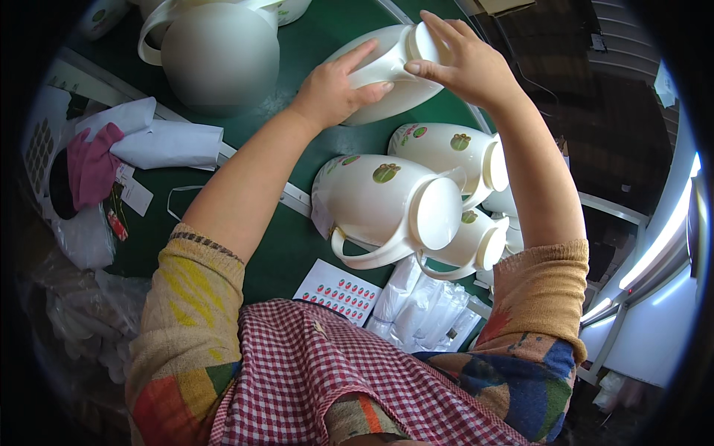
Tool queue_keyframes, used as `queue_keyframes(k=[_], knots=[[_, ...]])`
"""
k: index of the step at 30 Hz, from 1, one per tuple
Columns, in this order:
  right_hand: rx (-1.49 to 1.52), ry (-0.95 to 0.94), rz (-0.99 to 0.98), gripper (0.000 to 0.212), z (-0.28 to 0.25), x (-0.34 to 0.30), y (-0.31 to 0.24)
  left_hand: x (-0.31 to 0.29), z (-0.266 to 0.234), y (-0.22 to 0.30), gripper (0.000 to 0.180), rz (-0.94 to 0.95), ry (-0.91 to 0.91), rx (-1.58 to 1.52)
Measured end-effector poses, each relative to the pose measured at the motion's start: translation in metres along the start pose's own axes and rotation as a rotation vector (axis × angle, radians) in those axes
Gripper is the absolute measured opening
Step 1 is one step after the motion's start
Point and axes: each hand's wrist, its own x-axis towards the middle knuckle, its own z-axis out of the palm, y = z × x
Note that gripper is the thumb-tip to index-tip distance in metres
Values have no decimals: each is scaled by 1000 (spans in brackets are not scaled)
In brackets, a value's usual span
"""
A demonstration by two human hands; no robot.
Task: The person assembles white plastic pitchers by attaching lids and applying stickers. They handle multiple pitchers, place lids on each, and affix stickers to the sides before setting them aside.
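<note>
A white thermos jug (387, 61) is between my two hands at the far side of the table. My left hand (329, 91) grips it at the side, thumb and forefinger apart along its body near the spout. My right hand (476, 68) spans the round white lid (428, 43), its thumb at the near rim and its fingers across the far rim. Nearer to me is another white thermos jug (357, 197) with a green and pink printed pattern, a looped handle and a round lid. Behind it shows a similar jug (442, 152).
A smaller white jug (465, 241) is beside the nearer ones. At the far left stands a large white jug (223, 56). A sticker sheet (338, 292) and clear plastic bags (416, 308) lie near my apron. Pink cloth (93, 163) and white paper (167, 141) lie left.
</note>
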Motion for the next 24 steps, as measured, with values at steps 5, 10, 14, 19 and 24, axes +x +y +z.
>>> queue_keyframes(k=[5,10,14,19,24], knots=[[-49,-52,-41,87,-9,-5,-1,-1,2,1,77,-17,1,10],[-250,-160,222,84,-20,14,7,0,2,1,78,-64,-36,-49],[-113,-132,233,80,-18,2,11,0,3,0,80,-66,-39,-8],[-80,274,-65,75,2,-13,44,2,8,-1,83,-21,-37,-51],[120,-155,248,62,-32,-5,19,1,1,-3,82,-43,-17,-10]])
